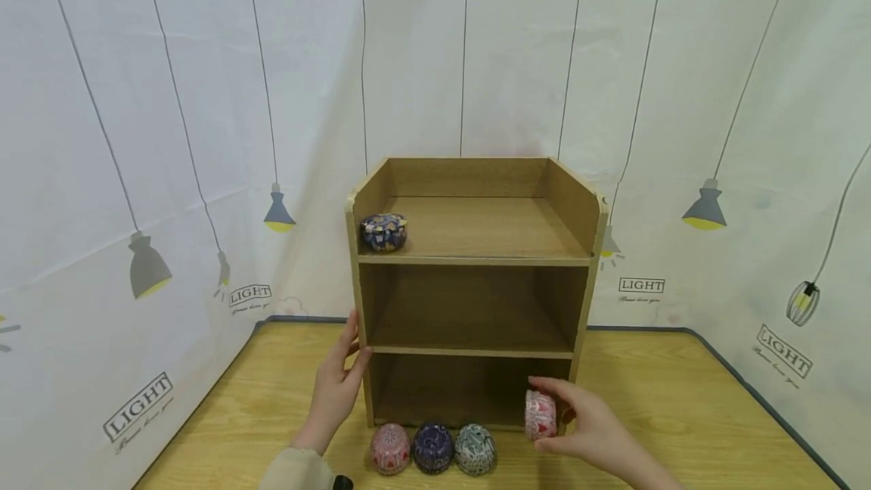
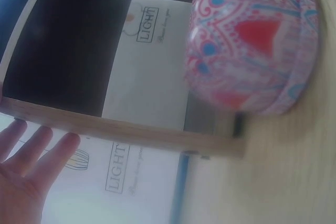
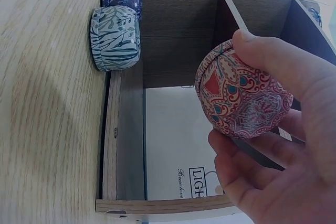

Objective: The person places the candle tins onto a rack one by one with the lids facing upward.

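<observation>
A brown three-level wooden shelf (image 1: 476,259) stands on the table. My right hand (image 1: 570,416) grips a pink-and-red patterned tin (image 1: 540,414) on its side, just in front of the bottom compartment's right end; the right wrist view shows thumb and fingers curled round this tin (image 3: 242,95). My left hand (image 1: 348,354) rests with straight fingers against the shelf's left wall. A blue patterned tin (image 1: 384,232) sits at the left of the top level. In front of the shelf stand a pink tin (image 1: 391,448), a dark blue tin (image 1: 433,447) and a green-and-white tin (image 1: 475,448).
The wooden table (image 1: 680,414) is hemmed by a white backdrop printed with lamps (image 1: 706,206) behind and at both sides. The middle and bottom compartments hold nothing. In the left wrist view the pink tin (image 2: 252,40) fills the upper right, beside the shelf's edge (image 2: 131,129).
</observation>
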`<state>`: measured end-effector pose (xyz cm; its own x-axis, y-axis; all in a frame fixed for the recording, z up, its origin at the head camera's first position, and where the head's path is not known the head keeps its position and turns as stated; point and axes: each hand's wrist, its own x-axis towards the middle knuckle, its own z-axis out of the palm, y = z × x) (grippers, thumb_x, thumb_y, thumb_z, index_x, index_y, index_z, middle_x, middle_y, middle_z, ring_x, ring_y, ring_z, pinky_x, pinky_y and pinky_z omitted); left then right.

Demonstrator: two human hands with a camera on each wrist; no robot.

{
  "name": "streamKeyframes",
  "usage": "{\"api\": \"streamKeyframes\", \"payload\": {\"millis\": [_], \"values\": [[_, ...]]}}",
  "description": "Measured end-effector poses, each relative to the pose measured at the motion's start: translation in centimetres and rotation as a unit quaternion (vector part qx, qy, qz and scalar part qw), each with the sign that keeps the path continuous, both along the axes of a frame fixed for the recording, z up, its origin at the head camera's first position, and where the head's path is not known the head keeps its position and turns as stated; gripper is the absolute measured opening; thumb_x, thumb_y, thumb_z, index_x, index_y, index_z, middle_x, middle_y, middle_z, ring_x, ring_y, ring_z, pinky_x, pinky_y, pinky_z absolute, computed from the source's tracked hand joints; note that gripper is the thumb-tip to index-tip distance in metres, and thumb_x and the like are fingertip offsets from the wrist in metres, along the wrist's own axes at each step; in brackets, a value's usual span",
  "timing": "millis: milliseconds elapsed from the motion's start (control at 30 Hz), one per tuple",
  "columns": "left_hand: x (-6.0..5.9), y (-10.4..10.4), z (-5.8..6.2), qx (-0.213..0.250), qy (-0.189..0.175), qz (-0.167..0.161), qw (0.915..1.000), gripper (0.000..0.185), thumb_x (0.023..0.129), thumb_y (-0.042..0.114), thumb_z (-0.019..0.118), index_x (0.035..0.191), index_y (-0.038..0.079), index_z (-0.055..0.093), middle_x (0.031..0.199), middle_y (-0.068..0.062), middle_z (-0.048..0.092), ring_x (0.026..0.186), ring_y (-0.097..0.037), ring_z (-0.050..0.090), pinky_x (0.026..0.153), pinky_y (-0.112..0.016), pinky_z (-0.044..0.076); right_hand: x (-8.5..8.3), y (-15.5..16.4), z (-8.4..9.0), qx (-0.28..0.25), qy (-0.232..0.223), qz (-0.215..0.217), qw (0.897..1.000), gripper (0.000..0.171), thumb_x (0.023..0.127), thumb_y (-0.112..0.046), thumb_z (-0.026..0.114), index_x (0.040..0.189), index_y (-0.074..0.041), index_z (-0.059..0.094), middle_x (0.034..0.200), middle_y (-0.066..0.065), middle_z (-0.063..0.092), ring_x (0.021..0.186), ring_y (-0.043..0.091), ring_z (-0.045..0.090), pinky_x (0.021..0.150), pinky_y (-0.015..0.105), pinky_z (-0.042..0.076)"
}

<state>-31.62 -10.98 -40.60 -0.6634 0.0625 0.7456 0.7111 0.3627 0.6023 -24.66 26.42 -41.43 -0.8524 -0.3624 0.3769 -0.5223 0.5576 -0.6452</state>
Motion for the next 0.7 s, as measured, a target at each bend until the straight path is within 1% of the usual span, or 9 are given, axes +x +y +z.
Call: {"api": "streamKeyframes", "payload": {"millis": [67, 267, 500, 633, 700], "values": [[-0.06, 0.00, 0.00, 0.001, 0.000, -0.002, 1.0000, 0.060, 0.094, -0.005, 0.058, 0.148, 0.002, 0.034, 0.145, -0.025, 0.039, 0.106, -0.048, 0.058, 0.068, -0.040, 0.058, -0.02, 0.01, 0.00, 0.000, 0.006, 0.006, 1.000, 0.074, 0.072, -0.028, 0.087, 0.134, -0.003, 0.055, 0.117, 0.009, 0.061, 0.084, 0.006, 0.055, 0.069, 0.033, 0.054], [-0.05, 0.03, 0.02, 0.006, -0.002, -0.004, 1.0000, 0.060, 0.093, -0.005, 0.059, 0.148, 0.001, 0.035, 0.144, -0.026, 0.039, 0.105, -0.048, 0.058, 0.068, -0.039, 0.058, -0.03, 0.03, 0.02, -0.003, 0.029, 0.021, 0.999, 0.068, 0.073, -0.024, 0.087, 0.130, -0.002, 0.057, 0.116, 0.012, 0.061, 0.085, 0.006, 0.055, 0.067, 0.031, 0.053], [0.08, 0.04, 0.14, 0.003, -0.008, -0.001, 1.0000, 0.060, 0.094, -0.004, 0.059, 0.148, 0.003, 0.035, 0.145, -0.026, 0.039, 0.105, -0.047, 0.058, 0.069, -0.040, 0.058, -0.02, -0.01, 0.13, -0.014, 0.010, 0.013, 1.000, 0.068, 0.073, -0.024, 0.087, 0.130, -0.004, 0.057, 0.118, 0.013, 0.060, 0.084, 0.007, 0.055, 0.067, 0.032, 0.054], [-0.18, 0.07, -0.21, 0.004, -0.003, 0.003, 1.0000, 0.062, 0.093, -0.005, 0.059, 0.149, 0.004, 0.035, 0.145, -0.026, 0.040, 0.105, -0.047, 0.058, 0.068, -0.039, 0.058, 0.04, 0.00, 0.27, -0.019, 0.008, 0.009, 1.000, 0.067, 0.073, -0.022, 0.087, 0.130, -0.003, 0.056, 0.118, 0.014, 0.059, 0.082, 0.007, 0.055, 0.067, 0.031, 0.054], [-0.77, -0.01, -0.81, 0.007, -0.001, 0.006, 1.0000, 0.063, 0.093, -0.005, 0.059, 0.150, 0.006, 0.034, 0.145, -0.025, 0.040, 0.106, -0.046, 0.058, 0.068, -0.039, 0.059, 0.09, -0.01, 0.31, -0.023, 0.009, 0.008, 1.000, 0.067, 0.073, -0.022, 0.087, 0.130, -0.003, 0.056, 0.117, 0.014, 0.059, 0.081, 0.008, 0.056, 0.066, 0.031, 0.054]]}}
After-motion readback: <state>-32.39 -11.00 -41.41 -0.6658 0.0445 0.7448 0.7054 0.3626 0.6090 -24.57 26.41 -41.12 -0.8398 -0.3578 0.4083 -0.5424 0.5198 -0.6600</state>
